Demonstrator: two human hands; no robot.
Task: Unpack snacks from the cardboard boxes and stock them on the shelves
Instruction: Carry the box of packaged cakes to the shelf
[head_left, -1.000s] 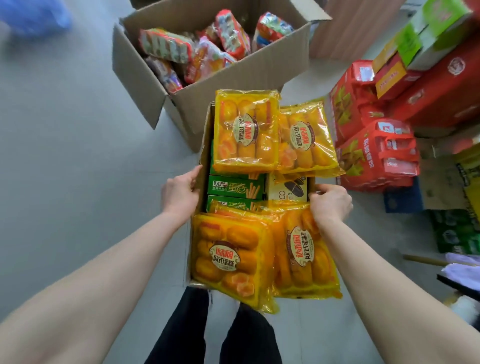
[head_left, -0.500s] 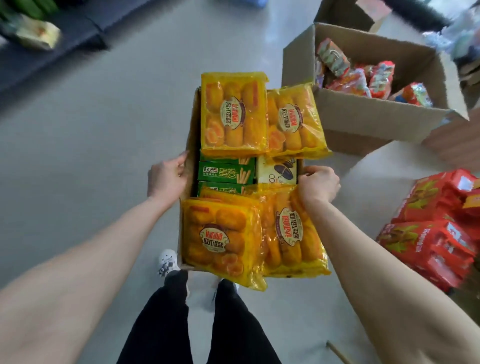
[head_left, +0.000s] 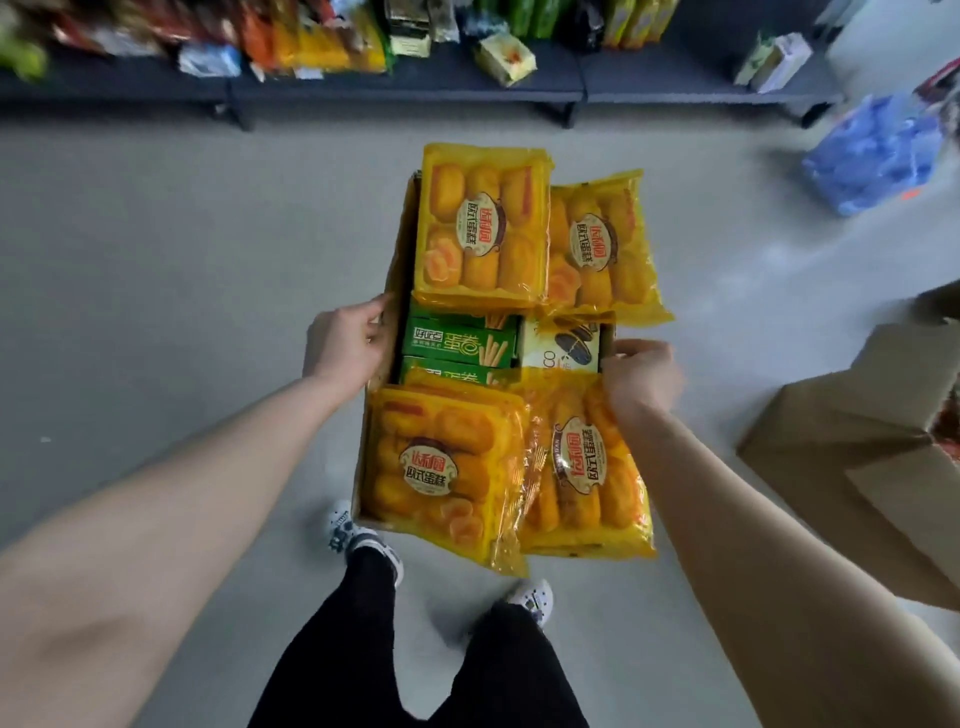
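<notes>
I carry a narrow cardboard box in front of me, above the grey floor. My left hand grips its left wall and my right hand grips its right side. Several yellow cake packs lie on top: two at the far end and two at the near end. Between them show green egg-roll boxes and a white cookie box. A low dark shelf with snacks runs along the top of the head view.
A large open cardboard box stands on the floor at the right. A blue plastic bag lies at the upper right. My legs and shoes are below the carried box. Grey floor lies between me and the shelf.
I have turned left with the box held in both hands. The big snack box and red packs slid out to the right, and the shelf came into view ahead.
</notes>
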